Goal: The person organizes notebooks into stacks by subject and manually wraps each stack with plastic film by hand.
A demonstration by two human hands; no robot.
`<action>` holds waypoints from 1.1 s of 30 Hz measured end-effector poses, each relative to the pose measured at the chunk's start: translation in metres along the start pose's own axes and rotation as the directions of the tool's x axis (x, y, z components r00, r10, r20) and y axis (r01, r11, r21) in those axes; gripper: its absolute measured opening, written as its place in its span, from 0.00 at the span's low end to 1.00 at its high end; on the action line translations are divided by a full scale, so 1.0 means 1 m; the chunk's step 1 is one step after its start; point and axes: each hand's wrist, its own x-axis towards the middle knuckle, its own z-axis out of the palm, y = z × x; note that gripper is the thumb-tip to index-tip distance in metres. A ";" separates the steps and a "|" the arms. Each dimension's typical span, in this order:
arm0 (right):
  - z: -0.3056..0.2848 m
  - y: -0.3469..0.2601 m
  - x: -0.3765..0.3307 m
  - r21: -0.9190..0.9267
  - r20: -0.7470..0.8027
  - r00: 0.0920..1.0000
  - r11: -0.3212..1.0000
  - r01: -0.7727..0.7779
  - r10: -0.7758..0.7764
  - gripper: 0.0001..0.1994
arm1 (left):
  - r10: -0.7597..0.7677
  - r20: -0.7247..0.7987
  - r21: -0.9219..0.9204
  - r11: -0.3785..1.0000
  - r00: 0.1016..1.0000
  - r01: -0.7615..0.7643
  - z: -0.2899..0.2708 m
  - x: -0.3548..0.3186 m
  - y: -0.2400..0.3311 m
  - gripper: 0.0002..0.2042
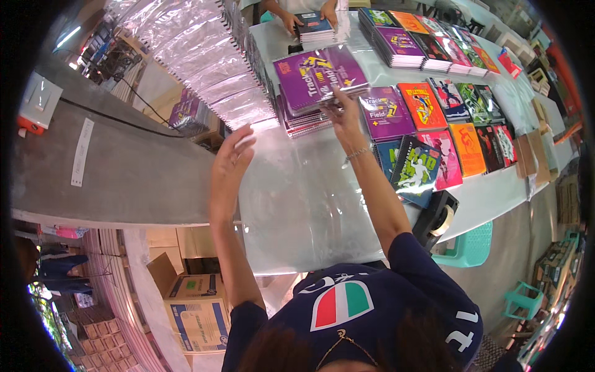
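My right hand (344, 115) reaches forward and grips the near edge of a purple spiral notebook (319, 72) lying on top of a stack of notebooks (304, 121) on the pale table (310, 204). My left hand (231, 155) hovers open above the table's left edge, fingers spread, holding nothing, just below a tall stack of clear plastic covers (204, 56). A clear plastic sheet (291, 192) lies on the table in front of me.
Rows of colourful notebooks (446, 118) cover the table's right side, with a black tape dispenser (437, 217) at the near right edge. Another person's hands (310, 22) hold a notebook at the far end. A grey wall ledge (124, 161) is left; cardboard boxes (192, 310) stand below.
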 end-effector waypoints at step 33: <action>-0.580 -0.416 -0.247 -0.948 -0.131 0.984 -0.275 -0.159 -0.117 0.17 | -0.136 -0.155 0.102 0.983 0.978 0.153 0.356 0.169 -0.157 0.22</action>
